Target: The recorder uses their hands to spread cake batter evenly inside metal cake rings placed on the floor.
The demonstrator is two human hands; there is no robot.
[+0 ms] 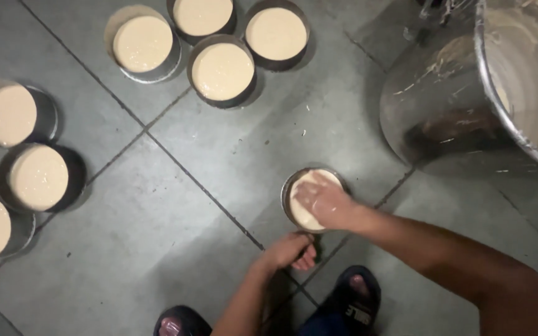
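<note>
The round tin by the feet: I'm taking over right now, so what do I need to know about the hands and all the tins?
Right hand: palm pressed flat on the batter in the round tin on the floor tiles.
Left hand: resting at the tin's near rim, holding nothing.
Done: seven filled tins, four at the top, three at the left.
Big steel mixing bowl, batter-smeared, stands to the right.
Left: this tin's batter is under the palm, not yet smooth like the others.

The floor point(157, 249) is laid with large grey-green tiles set on the diagonal, with dark grout lines crossing between them. Small pale flecks and smears dot the tiles near the middle. The light is dim and uneven, brighter toward the upper left, with soft shadows pooling at the bottom edge and under the objects standing about.
</note>
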